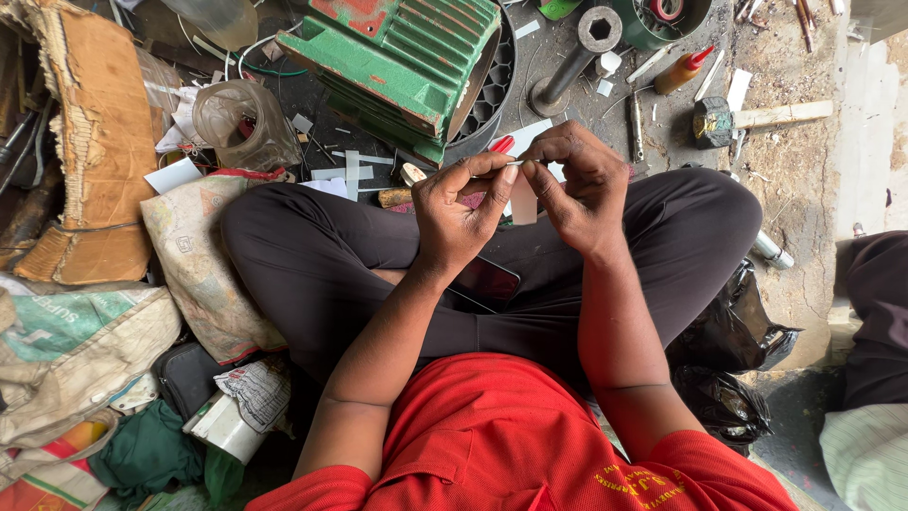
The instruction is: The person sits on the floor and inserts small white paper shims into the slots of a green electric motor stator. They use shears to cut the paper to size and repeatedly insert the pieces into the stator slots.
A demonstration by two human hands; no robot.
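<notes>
I sit cross-legged on the floor in dark trousers and a red shirt. My left hand [456, 213] and my right hand [579, 189] meet above my knees and pinch a thin white strip [523, 203] between thumbs and fingertips. The strip hangs down between the two hands. A dark phone [484, 281] lies in my lap under the left wrist. A red-handled tool [502, 144] lies on the floor just beyond my fingers.
A green ribbed motor housing [407, 57] stands just ahead. A socket wrench [575, 59], hammer [757, 117] and orange glue bottle [683, 70] lie at the right. Torn cardboard [95, 132], a plastic jar [241, 123] and sacks [76, 350] crowd the left. Another person's leg [875, 312] shows at the right edge.
</notes>
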